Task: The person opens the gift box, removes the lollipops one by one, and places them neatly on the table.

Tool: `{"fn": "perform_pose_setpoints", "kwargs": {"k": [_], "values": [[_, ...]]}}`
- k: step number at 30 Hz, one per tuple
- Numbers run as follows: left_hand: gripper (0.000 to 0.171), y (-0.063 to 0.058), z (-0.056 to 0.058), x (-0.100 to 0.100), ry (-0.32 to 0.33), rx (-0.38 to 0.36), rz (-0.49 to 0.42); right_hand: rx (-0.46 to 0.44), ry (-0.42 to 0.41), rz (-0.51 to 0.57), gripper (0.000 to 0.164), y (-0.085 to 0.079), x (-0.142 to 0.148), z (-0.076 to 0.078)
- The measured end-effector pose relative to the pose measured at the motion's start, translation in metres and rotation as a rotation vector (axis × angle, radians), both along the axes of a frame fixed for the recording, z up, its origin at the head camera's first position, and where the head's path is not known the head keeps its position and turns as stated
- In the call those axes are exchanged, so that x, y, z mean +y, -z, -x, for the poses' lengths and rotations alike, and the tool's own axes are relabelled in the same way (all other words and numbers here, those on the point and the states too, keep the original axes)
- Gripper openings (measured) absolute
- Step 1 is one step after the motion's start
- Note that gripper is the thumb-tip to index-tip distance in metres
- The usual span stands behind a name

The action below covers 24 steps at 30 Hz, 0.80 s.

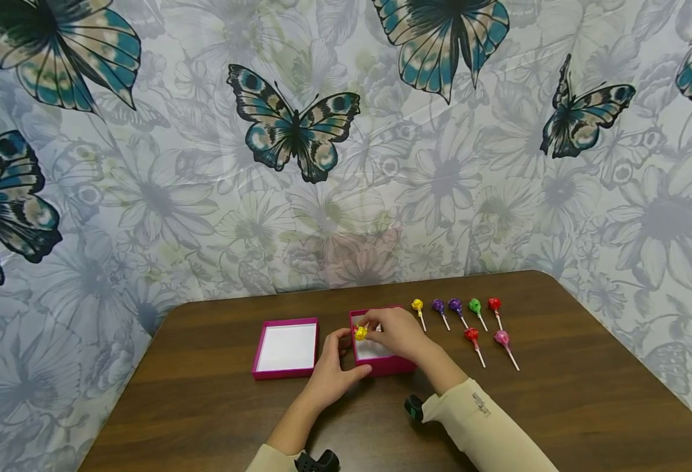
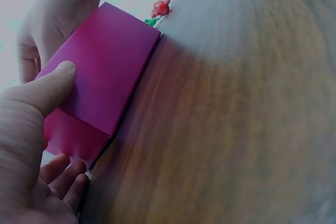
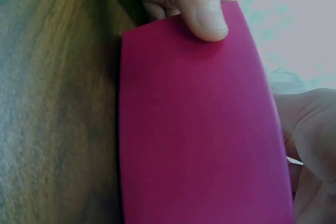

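A magenta box with a white inside stands open on top at the table's middle. My left hand grips its near left corner, the thumb pressed on the front wall and the fingers round the left side. Over the box, my right hand pinches a yellow lollipop, its head pointing left above the box's left side. The lollipop's stick is hidden by the fingers. In the right wrist view, the box's front wall hides most of what the right hand does.
Left of the box lies a matching magenta lid, white inside up. To the right are several lollipops in two rows: yellow, purple, green, red and pink. A butterfly-patterned cloth hangs behind the brown table.
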<state>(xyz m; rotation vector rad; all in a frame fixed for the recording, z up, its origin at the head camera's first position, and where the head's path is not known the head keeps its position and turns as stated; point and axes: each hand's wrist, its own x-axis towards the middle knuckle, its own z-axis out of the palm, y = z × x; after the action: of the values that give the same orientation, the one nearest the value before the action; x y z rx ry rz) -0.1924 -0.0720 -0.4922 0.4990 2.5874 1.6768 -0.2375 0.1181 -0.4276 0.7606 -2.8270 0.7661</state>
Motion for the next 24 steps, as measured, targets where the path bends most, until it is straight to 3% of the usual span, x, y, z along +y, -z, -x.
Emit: {"fn": "perform_pose_setpoints", "kwargs": {"k": [8,24], "values": [[0.081,0.000,0.000,0.000,0.000,-0.004,0.003,0.042,0.007,0.081,0.030,-0.008,0.007,-0.006],[0.081,0.001,0.001,0.001,-0.003,-0.003,-0.003,0.104,0.120,0.251,0.026,-0.016,0.030,-0.016]]}}
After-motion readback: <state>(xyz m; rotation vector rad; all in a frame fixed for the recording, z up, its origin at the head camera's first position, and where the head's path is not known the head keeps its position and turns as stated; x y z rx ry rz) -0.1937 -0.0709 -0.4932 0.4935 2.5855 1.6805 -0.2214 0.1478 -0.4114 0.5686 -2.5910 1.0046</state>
